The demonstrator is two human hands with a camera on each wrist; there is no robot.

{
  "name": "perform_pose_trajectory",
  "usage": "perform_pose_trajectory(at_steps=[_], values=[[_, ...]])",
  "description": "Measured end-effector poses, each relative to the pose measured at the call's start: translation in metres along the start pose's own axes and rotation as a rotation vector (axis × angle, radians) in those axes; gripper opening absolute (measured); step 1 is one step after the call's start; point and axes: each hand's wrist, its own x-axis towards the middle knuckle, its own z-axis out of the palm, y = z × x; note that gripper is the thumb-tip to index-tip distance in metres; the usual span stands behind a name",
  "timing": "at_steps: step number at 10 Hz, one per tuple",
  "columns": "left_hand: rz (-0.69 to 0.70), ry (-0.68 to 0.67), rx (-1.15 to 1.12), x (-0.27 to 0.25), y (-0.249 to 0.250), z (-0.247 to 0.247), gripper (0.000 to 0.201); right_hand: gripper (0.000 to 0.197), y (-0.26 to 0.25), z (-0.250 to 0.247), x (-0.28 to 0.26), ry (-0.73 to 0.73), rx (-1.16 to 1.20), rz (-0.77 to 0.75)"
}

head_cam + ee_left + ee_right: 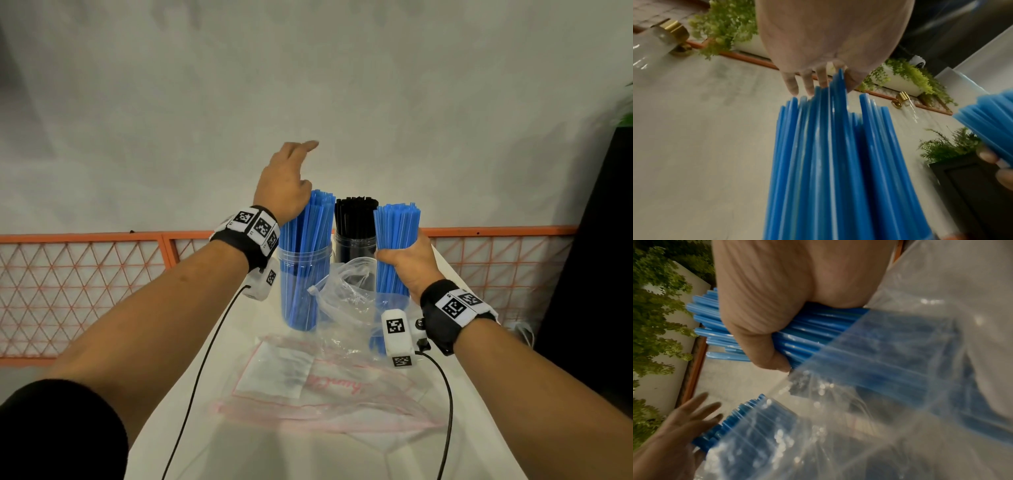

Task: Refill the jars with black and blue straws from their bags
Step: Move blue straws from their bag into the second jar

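A clear jar point(303, 270) of blue straws point(313, 233) stands on the white table, with a jar of black straws point(354, 219) behind it to the right. My left hand point(286, 181) is open, fingers straight, its palm leaning on the jar's blue straws point(818, 154). My right hand point(407, 260) grips a bundle of blue straws point(395, 240) upright, its lower end still inside a clear plastic bag point(346, 294). The right wrist view shows that grip point(764, 331) on the bundle point(813, 327) and the bag point(900, 369).
A flat clear bag with red print point(318, 380) lies on the table point(191, 428) nearer to me. An orange mesh fence point(85, 291) runs behind the table before a grey wall. A black planter point(596, 274) stands at the right. Cables trail from both wrists.
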Motion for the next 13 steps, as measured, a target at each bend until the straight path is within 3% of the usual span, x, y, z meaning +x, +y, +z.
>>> perform_pose_trajectory(at_steps=[1, 2, 3, 4, 5, 7, 10, 11, 13], values=[[-0.011, -0.331, 0.165, 0.000, 0.006, 0.002, 0.044, 0.039, 0.000, 0.000, 0.000, 0.003, 0.001, 0.002], [0.079, -0.259, 0.263, -0.015, 0.016, 0.002, 0.048, 0.040, 0.000, 0.000, 0.000, 0.004, -0.004, 0.009], [0.230, 0.101, -0.044, -0.032, 0.039, 0.002, 0.028, 0.041, 0.002, -0.001, 0.001, -0.004, 0.002, 0.019], [-0.048, -0.139, -0.392, -0.051, 0.062, 0.018, 0.020, 0.043, 0.001, -0.001, 0.001, -0.012, 0.020, 0.027], [-0.209, -0.413, -0.439, -0.064, 0.067, 0.041, 0.050, 0.048, -0.003, 0.000, -0.002, -0.056, 0.068, 0.032], [-0.324, -0.354, -0.714, -0.070, 0.075, 0.059, 0.040, 0.046, -0.008, 0.001, -0.008, -0.088, 0.134, 0.011], [-0.342, -0.318, -0.820, -0.066, 0.075, 0.062, 0.031, 0.045, -0.006, 0.000, -0.007, -0.097, 0.187, 0.014], [-0.360, -0.326, -0.900, -0.066, 0.076, 0.063, 0.039, 0.045, -0.005, 0.000, -0.006, -0.096, 0.209, 0.035], [-0.360, -0.337, -0.903, -0.060, 0.076, 0.064, 0.037, 0.041, -0.004, -0.002, -0.005, -0.090, 0.246, 0.044]])
